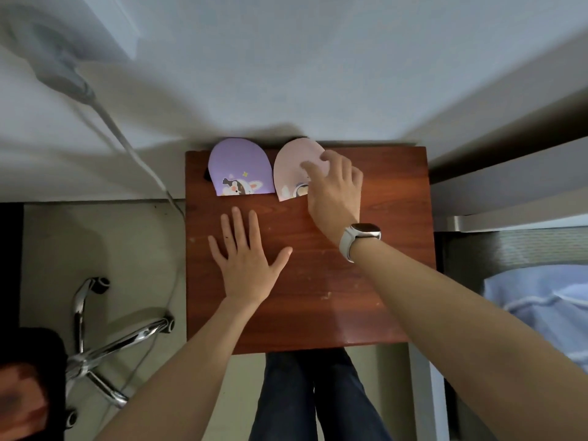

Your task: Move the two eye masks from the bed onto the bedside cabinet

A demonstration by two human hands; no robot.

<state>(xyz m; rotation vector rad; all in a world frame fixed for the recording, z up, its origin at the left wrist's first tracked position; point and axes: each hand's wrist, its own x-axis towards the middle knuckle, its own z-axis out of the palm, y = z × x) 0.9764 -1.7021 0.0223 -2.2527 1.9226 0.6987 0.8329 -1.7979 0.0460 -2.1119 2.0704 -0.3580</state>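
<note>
Head view, catalogued outward from the wearer, all places given relative to the bedside cabinet. Nearest: dark trouser legs below the cabinet's near edge. On the wooden top, toward its near-left part — left hand, palm down, fingers spread flat on the wood, holding nothing. Further in and to the right: right hand, a pale wristwatch on its wrist, fingers loosely extended and resting on the pink eye mask; the fingers are not closed around it. The pink eye mask lies flat at the cabinet's far edge, right of centre, partly covered by that hand. Just beside it on the left, not touching — purple eye mask, also flat at the far edge, cartoon print toward the wearer. Left of the cabinet, on the floor: chrome chair base. Right of the cabinet: blue bedding. Beyond the far edge: white wall, with a pale cable running down its left.
</note>
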